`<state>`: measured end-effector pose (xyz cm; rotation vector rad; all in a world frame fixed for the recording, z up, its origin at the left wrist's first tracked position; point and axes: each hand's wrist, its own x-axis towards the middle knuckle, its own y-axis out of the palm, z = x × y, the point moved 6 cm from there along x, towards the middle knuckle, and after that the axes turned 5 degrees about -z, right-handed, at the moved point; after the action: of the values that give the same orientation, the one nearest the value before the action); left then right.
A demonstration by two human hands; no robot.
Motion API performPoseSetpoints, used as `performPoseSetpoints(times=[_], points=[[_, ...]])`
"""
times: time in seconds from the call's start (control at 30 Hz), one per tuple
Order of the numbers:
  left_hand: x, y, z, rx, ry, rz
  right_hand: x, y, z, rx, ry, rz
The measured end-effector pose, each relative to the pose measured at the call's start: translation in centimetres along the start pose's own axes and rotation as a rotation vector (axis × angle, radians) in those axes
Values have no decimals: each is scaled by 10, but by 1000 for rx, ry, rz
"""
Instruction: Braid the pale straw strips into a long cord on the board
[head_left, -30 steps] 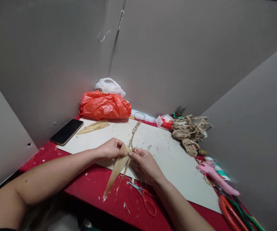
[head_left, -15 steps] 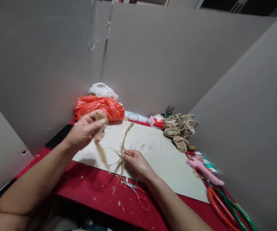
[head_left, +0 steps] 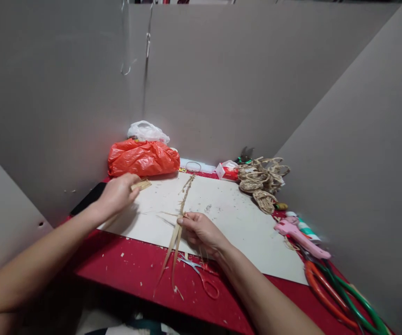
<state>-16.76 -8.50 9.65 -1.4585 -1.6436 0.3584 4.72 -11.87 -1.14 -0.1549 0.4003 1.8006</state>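
Observation:
A thin straw braid (head_left: 186, 193) runs up the white board, and loose flat strands (head_left: 174, 244) hang from its near end over the red table. My right hand (head_left: 206, 234) pinches the braid where the loose strands begin. Farther left, just over the board and in front of the orange bag, my left hand (head_left: 119, 193) is closed around a folded tan straw strip (head_left: 143, 184). Part of that strip is hidden behind the fingers. Small scissors (head_left: 201, 277) with red handles lie below my right hand.
The orange plastic bag (head_left: 141, 158) and a white bag (head_left: 148, 132) sit at the back left. At the back right are bundles of twine (head_left: 262, 179). A pink glue gun (head_left: 300, 239) and large shears (head_left: 330, 293) line the right edge. A black flat object (head_left: 88, 199) lies left.
My left hand has moved left and down, carrying the straw strip away from the braid. My right hand keeps its pinch on the braid, and the camera view has shifted slightly.

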Motion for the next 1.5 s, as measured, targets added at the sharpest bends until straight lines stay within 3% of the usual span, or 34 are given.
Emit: performPoseSetpoints(times=[0.07, 0.17, 0.23, 0.3, 0.4, 0.6, 0.83, 0.93, 1.13, 1.5], points=[[-13, 42, -6, -179, 12, 224, 1, 0, 0, 20, -5, 7], [-37, 92, -20, -474, -126, 542, 3, 0, -2, 22, -16, -2], [-47, 111, -28, -611, -203, 629, 4, 0, -2, 17, -22, -4], [-50, 121, -31, -722, -264, 643, 4, -1, -1, 10, -30, -4], [-49, 125, -28, -815, -318, 653, 2, -2, 1, 4, -46, -8], [-44, 115, -13, -763, -275, 588, 2, -4, -1, -12, -47, 47], [-48, 115, -19, -819, -336, 537, 2, 0, -3, 14, -35, 129], [-44, 110, -22, -703, -262, 416, 1, 2, -4, 53, -4, 159], [-39, 100, -31, -684, -47, 237, -1, 7, -4, 135, 66, 234], [-42, 122, -24, -902, -206, 424, 2, 6, -9, 160, 101, 343]])
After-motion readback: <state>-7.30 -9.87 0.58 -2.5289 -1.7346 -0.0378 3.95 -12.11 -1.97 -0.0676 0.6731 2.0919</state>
